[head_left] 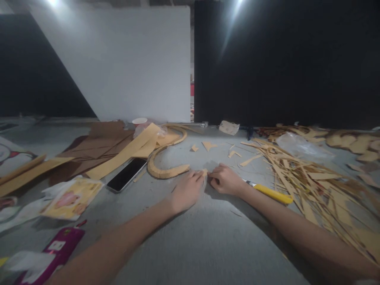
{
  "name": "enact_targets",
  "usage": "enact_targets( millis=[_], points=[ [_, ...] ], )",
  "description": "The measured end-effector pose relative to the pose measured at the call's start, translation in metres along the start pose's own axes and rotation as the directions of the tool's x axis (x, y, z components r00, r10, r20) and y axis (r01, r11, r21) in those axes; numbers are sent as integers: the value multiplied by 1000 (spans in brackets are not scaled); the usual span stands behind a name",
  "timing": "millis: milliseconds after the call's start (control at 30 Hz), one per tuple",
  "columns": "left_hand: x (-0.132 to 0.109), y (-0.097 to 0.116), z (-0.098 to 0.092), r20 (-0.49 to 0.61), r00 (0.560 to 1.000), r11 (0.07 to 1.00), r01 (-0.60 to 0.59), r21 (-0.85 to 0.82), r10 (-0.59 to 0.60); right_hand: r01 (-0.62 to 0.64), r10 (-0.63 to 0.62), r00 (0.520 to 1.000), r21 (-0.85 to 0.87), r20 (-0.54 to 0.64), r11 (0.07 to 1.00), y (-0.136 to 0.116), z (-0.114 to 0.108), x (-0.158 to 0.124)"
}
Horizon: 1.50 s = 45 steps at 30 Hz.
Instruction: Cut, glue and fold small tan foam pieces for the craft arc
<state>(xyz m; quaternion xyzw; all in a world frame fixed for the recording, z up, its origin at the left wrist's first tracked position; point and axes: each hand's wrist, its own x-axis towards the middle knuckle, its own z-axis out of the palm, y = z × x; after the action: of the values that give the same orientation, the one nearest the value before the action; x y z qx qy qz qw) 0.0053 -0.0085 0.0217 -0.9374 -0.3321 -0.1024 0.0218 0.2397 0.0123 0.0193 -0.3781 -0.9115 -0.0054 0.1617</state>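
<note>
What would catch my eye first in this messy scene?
At the centre, the left hand and right hand meet on a small cardboard scrap. Just left of them lies a curved cardboard arc, with a phone beside it. To the right, a yellow knife lies by a big pile of strips.

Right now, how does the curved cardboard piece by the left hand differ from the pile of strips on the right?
The curved cardboard piece is one wide arc; the strip pile is many thin straight slivers. The curved cardboard piece lies flat by the left hand; the strip pile lies tangled, beyond the right hand. Both are tan cardboard on the grey floor.
</note>
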Motion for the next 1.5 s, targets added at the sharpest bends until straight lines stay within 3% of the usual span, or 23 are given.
enact_targets(
  millis=[267,400,500,833,1033,1167,1233,1333,1400,1500],
  points=[
    [-2,1,-1,-55,998,996,9,-84,-13,-3,2,1000,-30,-13,1000,-7,-4,-2],
    [-2,-4,1,-89,996,968,-1,-251,-22,3,-3,1000,-11,-12,1000,-7,-4,1],
    [-3,-9,5,-140,985,939,48,-341,-101,-6,5,1000,-6,-8,1000,-5,-3,2],
    [-2,-10,6,-120,991,974,29,-225,-58,25,-25,998,-1,-62,1000,3,2,0],
    [-4,-11,9,-137,989,971,22,-236,-56,118,-108,991,138,-79,983,23,3,-3],
    [-4,-13,10,-126,991,961,10,-276,-46,159,-156,986,49,-53,986,27,0,-2],
    [-4,-13,10,-116,992,961,14,-275,-48,117,-119,992,-46,-50,992,29,2,-2],
    [-4,-12,10,-116,992,967,19,-255,-50,-48,30,996,-201,-89,978,34,7,-2],
    [-5,-11,9,-122,991,970,19,-241,-49,-142,111,983,-216,-149,966,37,10,-4],
    [-5,-10,9,-126,990,972,27,-231,-58,-54,39,985,-84,-170,995,35,11,-5]
  ],
)
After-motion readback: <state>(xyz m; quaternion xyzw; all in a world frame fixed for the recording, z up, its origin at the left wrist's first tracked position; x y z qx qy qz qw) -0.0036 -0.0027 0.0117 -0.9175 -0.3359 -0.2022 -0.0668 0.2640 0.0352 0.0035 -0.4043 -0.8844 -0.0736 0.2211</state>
